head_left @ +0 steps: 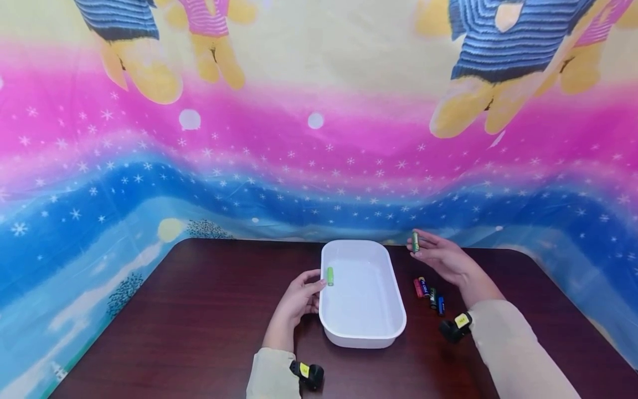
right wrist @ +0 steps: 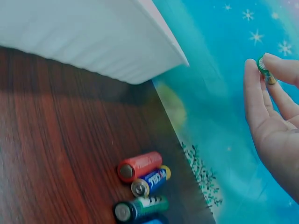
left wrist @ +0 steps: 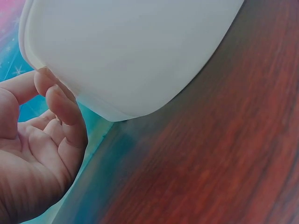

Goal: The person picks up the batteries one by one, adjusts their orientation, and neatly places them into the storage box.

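Battery [head_left: 416,242], green and white, pinched in the right hand [head_left: 441,259] between thumb and fingertips, up off the table [head_left: 209,316]. Head view puts it at 2 o'clock from the bin [head_left: 366,302], outside the rim. Right wrist view shows one end face at the fingertips; narrow grip.

Left hand [head_left: 303,293] on the bin's 9 o'clock side, holding it: thumb at the rim, fingers curved against the outer wall. Bin is white, oblong, rounded corners, standing on the table, long axis roughly 12 to 6.

Lime cell [head_left: 330,276] inside the bin by the left wall, 10 o'clock from bin centre, just beside the left thumb; can't tell if they touch.

Four more on the table at 3 o'clock from the bin, in a loose row running 10 to 4: red cell [right wrist: 140,166], navy cell [right wrist: 153,181] with yellow end, dark green cell [right wrist: 142,208] with black end, blue cell [head_left: 441,306].

Black wrist cams [head_left: 307,375] at 7 and 4 o'clock. Printed backdrop [head_left: 299,149] at 12, pink and blue with snowflakes.
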